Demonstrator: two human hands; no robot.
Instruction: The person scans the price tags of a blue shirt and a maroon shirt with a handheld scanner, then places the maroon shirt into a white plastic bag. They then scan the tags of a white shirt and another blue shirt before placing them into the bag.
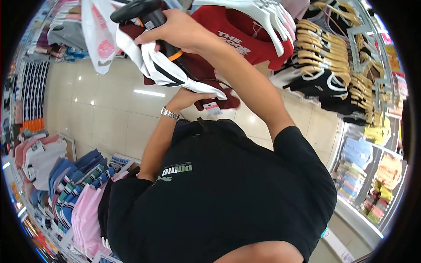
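My right hand point(177, 33) is wrapped round a black corded handheld device point(153, 19) with a wide rounded head and orange bands. Beneath it stretches a white garment point(160, 70) with a black stripe. A dark red garment point(204, 65) hangs behind the white one. My left hand point(190, 98) grips the lower end of the white garment, its thumb lying along the cloth and its other fingers partly hidden. Just below that hand dangles a red-and-white price tag point(213, 108). The device's thin black cord point(215, 81) passes near the gathered cloth.
A red top point(245, 33) on white hangers is close to my right forearm. Wooden hangers point(322, 50) with dark clothes fill the rack on the right. A white plastic bag point(101, 39) hangs at upper left. Pink garments point(87, 215) and folded stacks point(357, 151) flank the tiled aisle.
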